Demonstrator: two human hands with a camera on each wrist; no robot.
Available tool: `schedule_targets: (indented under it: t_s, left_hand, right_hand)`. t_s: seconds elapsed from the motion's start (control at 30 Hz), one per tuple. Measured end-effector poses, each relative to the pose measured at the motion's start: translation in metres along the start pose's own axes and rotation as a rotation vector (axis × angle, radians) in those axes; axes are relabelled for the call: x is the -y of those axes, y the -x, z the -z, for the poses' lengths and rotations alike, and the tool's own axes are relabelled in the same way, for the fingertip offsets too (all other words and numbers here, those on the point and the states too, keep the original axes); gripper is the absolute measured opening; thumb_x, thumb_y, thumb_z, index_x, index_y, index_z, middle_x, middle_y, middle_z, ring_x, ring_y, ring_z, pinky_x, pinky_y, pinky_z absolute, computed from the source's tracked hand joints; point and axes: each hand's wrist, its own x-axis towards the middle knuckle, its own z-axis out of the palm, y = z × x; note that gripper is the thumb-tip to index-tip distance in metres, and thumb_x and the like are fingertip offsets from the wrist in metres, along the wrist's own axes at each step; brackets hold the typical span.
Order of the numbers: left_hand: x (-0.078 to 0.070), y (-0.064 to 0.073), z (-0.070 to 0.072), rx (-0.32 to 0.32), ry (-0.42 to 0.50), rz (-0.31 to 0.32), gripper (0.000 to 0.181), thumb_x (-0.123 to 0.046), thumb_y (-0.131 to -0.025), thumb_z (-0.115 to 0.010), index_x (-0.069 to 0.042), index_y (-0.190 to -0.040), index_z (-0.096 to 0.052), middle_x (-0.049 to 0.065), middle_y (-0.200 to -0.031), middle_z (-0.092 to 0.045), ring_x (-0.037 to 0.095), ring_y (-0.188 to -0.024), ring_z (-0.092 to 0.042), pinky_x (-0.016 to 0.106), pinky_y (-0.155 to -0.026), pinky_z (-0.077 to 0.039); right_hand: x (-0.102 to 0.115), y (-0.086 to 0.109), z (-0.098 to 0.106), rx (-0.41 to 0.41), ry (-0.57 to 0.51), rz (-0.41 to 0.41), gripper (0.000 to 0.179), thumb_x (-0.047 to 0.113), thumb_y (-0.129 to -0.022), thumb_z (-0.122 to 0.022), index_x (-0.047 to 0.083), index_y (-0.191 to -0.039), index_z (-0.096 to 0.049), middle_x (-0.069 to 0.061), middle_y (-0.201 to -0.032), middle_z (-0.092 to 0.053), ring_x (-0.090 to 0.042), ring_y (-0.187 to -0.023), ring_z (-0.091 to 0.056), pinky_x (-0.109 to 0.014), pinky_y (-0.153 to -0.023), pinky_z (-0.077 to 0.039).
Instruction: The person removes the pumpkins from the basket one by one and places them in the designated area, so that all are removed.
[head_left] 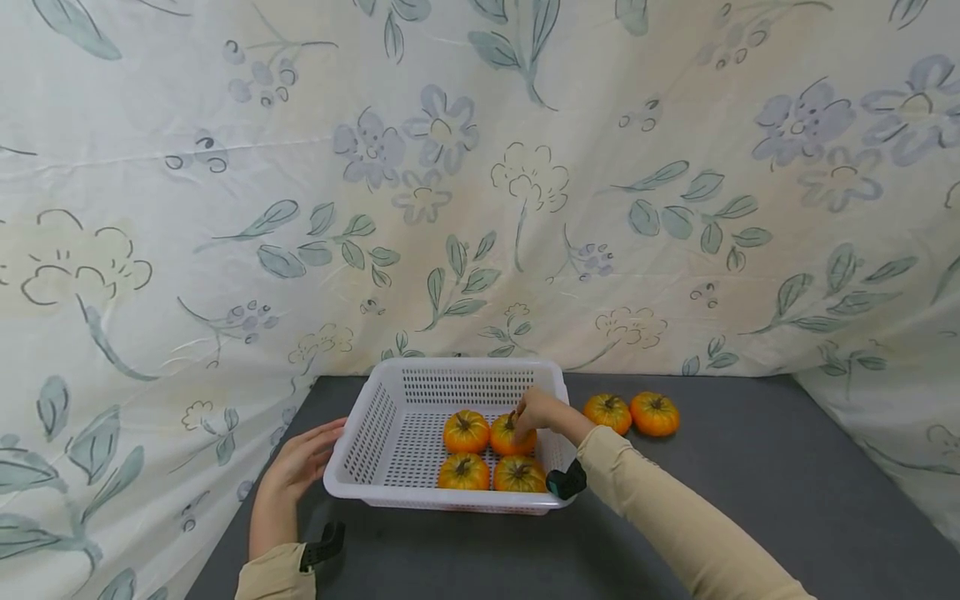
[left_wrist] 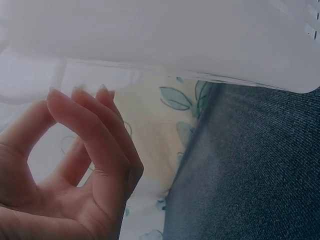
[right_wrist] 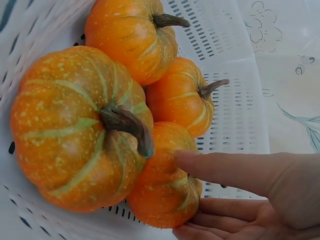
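From my end I see the right hand [head_left: 542, 410] pinching the far right pumpkin [head_left: 502, 437] in the white basket [head_left: 450, 497], thumb on one side, fingers on the other. The left hand [head_left: 300, 460], loosely curved, is at the basket's left side; I can't tell whether it touches. The near right pumpkin [head_left: 519, 477] sits so close that a sideways tug could knock it, and an unsteadied basket might slide on the dark table [head_left: 750, 483].
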Motion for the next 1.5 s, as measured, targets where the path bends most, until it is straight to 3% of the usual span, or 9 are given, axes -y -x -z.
schedule_targets:
  t_s: [0.43,0.77,1.5]
  left_hand:
    - [-0.0009,0.0018,-0.0004,-0.01,0.011,-0.002,0.035,-0.025,-0.091,-0.07,-0.02,-0.125,-0.066,-0.016,-0.098,-0.068,0.01,-0.097,-0.063,0.028,-0.081,-0.053]
    - [-0.0027,0.0015,-0.0013,-0.021,-0.016,0.003,0.042,-0.028,-0.089,-0.071,-0.018,-0.13,-0.063,-0.017,-0.098,-0.068,0.009,-0.098,-0.063,0.029,-0.083,-0.051]
    - [-0.0028,0.0033,-0.0039,-0.035,-0.011,0.003,0.045,-0.028,-0.089,-0.072,-0.017,-0.131,-0.062,-0.016,-0.098,-0.068,0.011,-0.099,-0.062,0.03,-0.083,-0.051]
  right_hand:
    - [-0.002,-0.0035,-0.0041,-0.013,0.012,0.02,0.055,0.006,-0.068,-0.085,-0.006,-0.118,-0.067,-0.02,-0.115,-0.068,-0.019,-0.087,-0.062,-0.037,-0.081,-0.055]
    - [-0.0015,-0.0052,-0.0054,-0.002,0.051,0.011,0.059,0.012,-0.069,-0.086,-0.003,-0.122,-0.066,-0.021,-0.124,-0.064,-0.032,-0.108,-0.063,-0.046,-0.092,-0.052]
    - [-0.0006,-0.0044,-0.0058,-0.02,0.014,-0.01,0.057,0.014,-0.07,-0.087,-0.002,-0.12,-0.067,-0.019,-0.121,-0.066,-0.03,-0.108,-0.063,-0.047,-0.095,-0.05]
